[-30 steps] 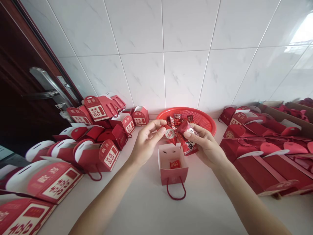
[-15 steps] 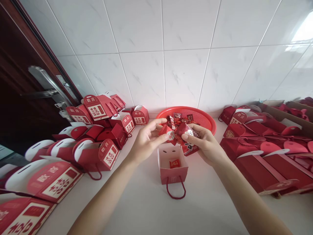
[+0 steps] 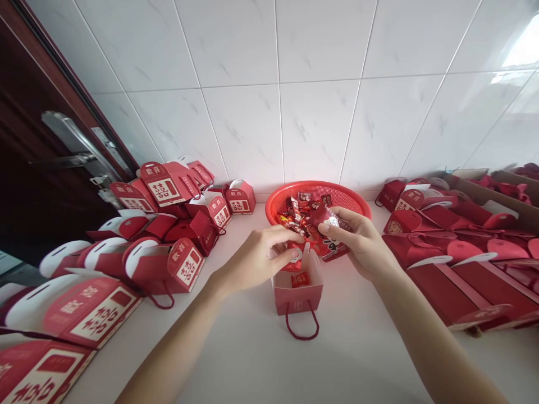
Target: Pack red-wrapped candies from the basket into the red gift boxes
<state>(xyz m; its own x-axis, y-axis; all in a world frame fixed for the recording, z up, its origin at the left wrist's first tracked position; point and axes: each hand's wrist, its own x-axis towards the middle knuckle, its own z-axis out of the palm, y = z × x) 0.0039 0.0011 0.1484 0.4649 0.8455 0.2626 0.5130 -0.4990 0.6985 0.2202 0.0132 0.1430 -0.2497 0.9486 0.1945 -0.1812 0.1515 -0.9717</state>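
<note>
In the middle of the table stands a red paper gift box (image 3: 298,299) with its top open and a cord handle hanging down at the front. Inside it lies a small red-wrapped candy (image 3: 300,279). My left hand (image 3: 263,255) is closed on another red-wrapped candy (image 3: 296,255), held low over the box's left back edge. My right hand (image 3: 357,241) grips several wrapped candies (image 3: 326,224), dark red and bright red, just right of the box. Behind both hands is a red plastic basket (image 3: 357,203) with more wrapped candies in it.
Rows of red gift boxes (image 3: 168,269) stand along the left, some stacked. Folded red boxes (image 3: 458,292) fill the right side, with a cardboard carton (image 3: 497,193) behind them. A tiled wall (image 3: 320,123) closes off the back; a dark door (image 3: 37,140) is at left.
My left hand has come down with its candy to the open top of the box. My right hand has shifted slightly right, still gripping its candies.
</note>
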